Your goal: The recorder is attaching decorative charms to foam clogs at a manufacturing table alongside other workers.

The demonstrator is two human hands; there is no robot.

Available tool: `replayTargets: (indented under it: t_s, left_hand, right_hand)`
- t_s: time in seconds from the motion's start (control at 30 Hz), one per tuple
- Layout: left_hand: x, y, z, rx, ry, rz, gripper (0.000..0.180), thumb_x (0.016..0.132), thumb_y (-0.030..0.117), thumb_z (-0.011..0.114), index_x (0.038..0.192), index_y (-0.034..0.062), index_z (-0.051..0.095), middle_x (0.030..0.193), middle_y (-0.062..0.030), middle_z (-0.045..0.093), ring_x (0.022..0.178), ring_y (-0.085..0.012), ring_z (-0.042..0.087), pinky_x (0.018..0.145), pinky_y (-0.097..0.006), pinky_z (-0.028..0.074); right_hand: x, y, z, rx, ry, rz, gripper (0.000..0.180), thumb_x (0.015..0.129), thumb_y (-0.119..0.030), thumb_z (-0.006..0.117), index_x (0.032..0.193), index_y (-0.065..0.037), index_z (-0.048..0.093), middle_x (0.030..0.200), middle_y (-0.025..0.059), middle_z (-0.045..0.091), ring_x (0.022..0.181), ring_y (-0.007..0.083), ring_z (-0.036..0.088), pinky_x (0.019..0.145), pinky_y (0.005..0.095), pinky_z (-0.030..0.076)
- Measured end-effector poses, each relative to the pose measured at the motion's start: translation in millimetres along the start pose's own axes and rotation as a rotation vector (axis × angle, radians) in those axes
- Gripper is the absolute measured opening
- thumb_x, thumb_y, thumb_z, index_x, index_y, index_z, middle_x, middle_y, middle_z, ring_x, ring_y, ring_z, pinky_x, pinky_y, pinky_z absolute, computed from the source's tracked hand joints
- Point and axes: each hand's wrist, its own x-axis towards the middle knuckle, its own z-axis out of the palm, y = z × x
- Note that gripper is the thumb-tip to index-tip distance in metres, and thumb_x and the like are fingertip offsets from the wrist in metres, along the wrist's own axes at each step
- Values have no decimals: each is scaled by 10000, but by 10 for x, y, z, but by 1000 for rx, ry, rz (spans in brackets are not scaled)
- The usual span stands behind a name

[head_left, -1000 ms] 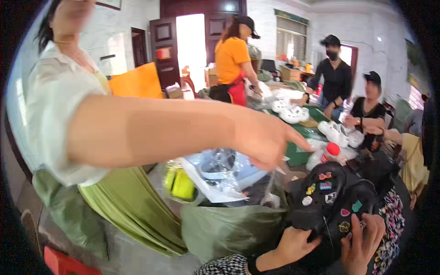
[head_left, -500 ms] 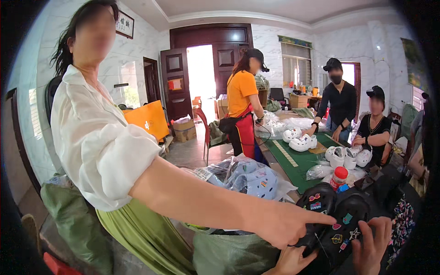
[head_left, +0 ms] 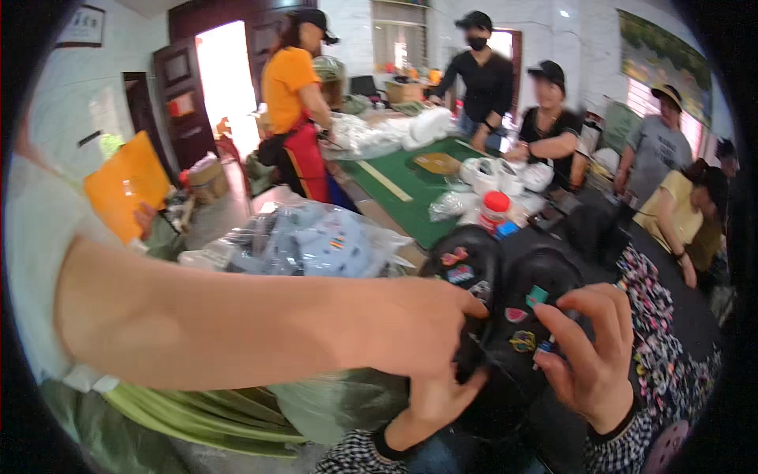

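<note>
Two black clogs (head_left: pixel 505 316) studded with small coloured charms lie side by side in front of me. My left hand (head_left: pixel 430 407), in a checkered sleeve, holds the nearer clog from below and is partly hidden. My right hand (head_left: pixel 588 359) curls over the same clog's right side, fingertips on the charms. Another person's bare arm (head_left: pixel 237 324) reaches across from the left, its hand (head_left: pixel 426 324) resting on the clogs just above my left hand.
A clear bag of pale blue clogs (head_left: pixel 316 237) lies behind the arm. A green-topped table (head_left: pixel 410 189) holds white clogs (head_left: pixel 497 174) and a red-lidded jar (head_left: pixel 495 209). Several people stand or sit around it. A green sack (head_left: pixel 347 403) lies below; loose charms (head_left: pixel 655 332) are spread at the right.
The other person's hand has come down from mid-air onto the black clogs. My right hand has slid up over the clog's top. The view has closed in on the clogs.
</note>
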Motion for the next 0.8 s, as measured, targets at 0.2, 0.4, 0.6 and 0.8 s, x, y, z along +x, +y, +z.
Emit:
replayTargets:
  t_s: [0.2, 0.4, 0.6, 0.8]
  left_hand:
    - [31, -88, 171, 44, 66, 215, 293, 717, 248, 802, 855, 15, 690, 931, -166, 676, 820, -373, 639, 722, -472, 488]
    - [-25, 3, 72, 10, 112, 321, 283, 698, 247, 802, 909, 81, 713, 977, -132, 674, 890, -373, 629, 785, -490, 482]
    - [19, -208, 36, 176, 214, 258, 508, 658, 315, 833, 1005, -27, 690, 1044, -281, 637, 1039, -498, 566, 1048, -504, 391]
    - [97, -88, -28, -11, 249, 180, 331, 662, 184, 840, 890, -19, 712, 963, -212, 682, 897, -416, 636, 879, -475, 474]
  right_hand:
    - [-47, 72, -23, -40, -119, 17, 508, 679, -323, 752, 1130, -100, 681, 1106, 117, 559, 1018, 327, 539, 910, 493, 447]
    - [94, -64, 121, -73, -324, -26, 524, 804, -485, 658, 1203, -145, 660, 1372, 118, 508, 1280, 327, 456, 1111, 583, 266]
    - [-114, 55, -7, -206, -123, 24, 503, 725, -409, 725, 1111, -88, 696, 1230, 118, 582, 1142, 335, 553, 1005, 558, 413]
    - [-282, 113, 10, -241, -40, 54, 470, 669, -356, 753, 1058, -94, 717, 1041, 77, 555, 963, 290, 555, 857, 469, 480]
